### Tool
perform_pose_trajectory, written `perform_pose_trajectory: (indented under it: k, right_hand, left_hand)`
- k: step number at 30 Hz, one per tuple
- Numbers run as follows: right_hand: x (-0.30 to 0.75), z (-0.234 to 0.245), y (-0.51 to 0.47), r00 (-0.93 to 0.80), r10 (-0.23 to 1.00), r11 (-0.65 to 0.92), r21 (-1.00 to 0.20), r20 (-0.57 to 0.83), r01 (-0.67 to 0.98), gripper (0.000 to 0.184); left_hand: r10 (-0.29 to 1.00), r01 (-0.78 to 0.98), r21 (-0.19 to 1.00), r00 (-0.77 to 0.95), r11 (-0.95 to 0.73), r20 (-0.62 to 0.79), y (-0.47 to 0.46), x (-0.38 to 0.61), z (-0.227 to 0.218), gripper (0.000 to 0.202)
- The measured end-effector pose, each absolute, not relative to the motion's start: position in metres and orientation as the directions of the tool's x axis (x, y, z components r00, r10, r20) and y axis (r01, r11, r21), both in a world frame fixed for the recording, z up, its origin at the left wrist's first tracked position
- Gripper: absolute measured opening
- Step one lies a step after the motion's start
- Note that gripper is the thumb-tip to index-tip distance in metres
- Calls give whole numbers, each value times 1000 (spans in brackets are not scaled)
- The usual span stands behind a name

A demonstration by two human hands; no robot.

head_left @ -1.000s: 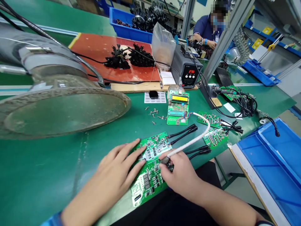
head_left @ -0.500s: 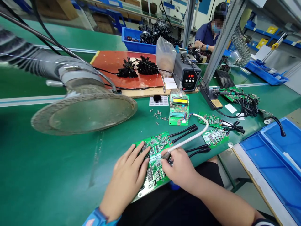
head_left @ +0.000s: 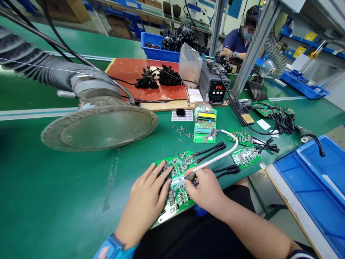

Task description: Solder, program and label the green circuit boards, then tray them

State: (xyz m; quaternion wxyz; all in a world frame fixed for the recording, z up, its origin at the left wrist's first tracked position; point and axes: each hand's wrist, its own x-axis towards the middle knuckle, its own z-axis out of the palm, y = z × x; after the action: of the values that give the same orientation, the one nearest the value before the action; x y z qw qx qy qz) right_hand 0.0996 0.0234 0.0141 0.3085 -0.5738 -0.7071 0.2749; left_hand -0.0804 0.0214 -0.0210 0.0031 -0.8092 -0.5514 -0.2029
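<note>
Two green circuit boards lie side by side at the bench's front edge, the farther board (head_left: pixel 181 163) and the nearer board (head_left: pixel 175 201). Across their left part my left hand (head_left: pixel 149 194) lies flat, fingers outstretched. My right hand (head_left: pixel 206 189) pinches a dark cable connector (head_left: pixel 191 176) against the nearer board; its contact with the board is hidden under my fingers. From that connector a white sleeved cable (head_left: pixel 215 159) curves up to a small green programmer board (head_left: pixel 205 126) with a lit yellow display. Black leads (head_left: pixel 208 153) stick out from the right ends of the boards.
A large round fume hood (head_left: pixel 99 127) hangs at left. Loose screws (head_left: pixel 182 132) lie near the programmer board. Behind stand a soldering station (head_left: pixel 215 84) reading 370 and a blue bin of cables (head_left: pixel 159 52). More boards (head_left: pixel 245 157) and blue trays (head_left: pixel 320 180) are at right. A co-worker (head_left: pixel 237 43) sits beyond.
Both hands hold the same positions on the boards, with the connector still pinched. The view has shifted very slightly; little else differs.
</note>
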Motion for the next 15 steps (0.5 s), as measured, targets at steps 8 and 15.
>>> perform_pose_trajectory:
  k: [8,15]
  right_hand:
    - [101,16,24,-140,985,170,-747,104,643,15]
    - [109,17,23,-167,986,125,-785,28,606,17]
  left_hand:
    - [905,887,269,289,-376,312,21,-79,-18,42]
    - [928,893,306,248,-331,279,15,-70,-11,39]
